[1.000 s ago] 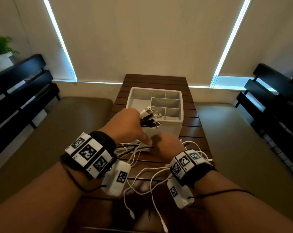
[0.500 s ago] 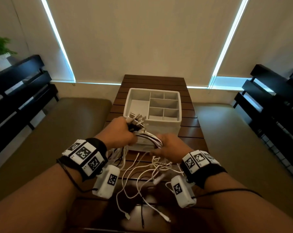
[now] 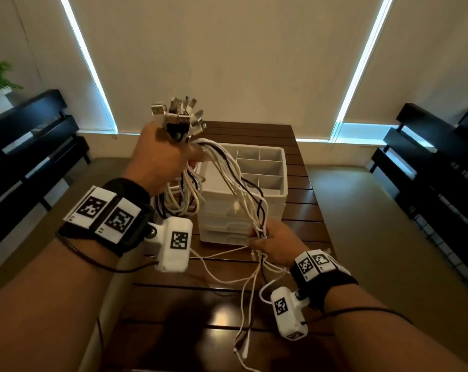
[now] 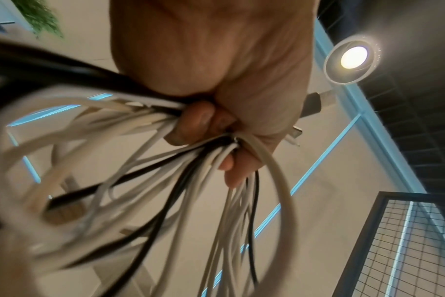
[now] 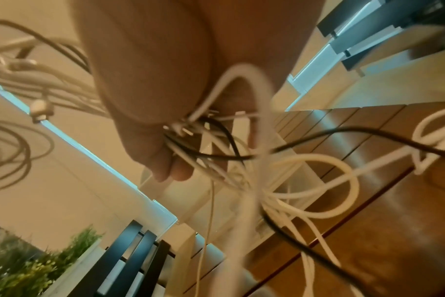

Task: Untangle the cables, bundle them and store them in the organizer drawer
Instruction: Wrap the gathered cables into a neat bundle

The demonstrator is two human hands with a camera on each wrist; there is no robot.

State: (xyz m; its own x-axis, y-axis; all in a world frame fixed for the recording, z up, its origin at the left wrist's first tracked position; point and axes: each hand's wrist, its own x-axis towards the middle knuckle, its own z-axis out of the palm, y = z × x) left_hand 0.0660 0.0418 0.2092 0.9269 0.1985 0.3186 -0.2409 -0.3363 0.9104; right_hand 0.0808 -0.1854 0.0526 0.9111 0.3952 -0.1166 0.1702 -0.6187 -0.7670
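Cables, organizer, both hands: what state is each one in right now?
Cables: gathered but loose, stretched between both hands, tails trailing on the table.
USB plugs: fanned out above the left fist.
Left hand: raised, fingers curled round the cables.
Right hand: lower, gripping the strands.
Organizer: on the table, top compartments holding no cables, drawers shut.
Table: bearing organizer and cable tails.
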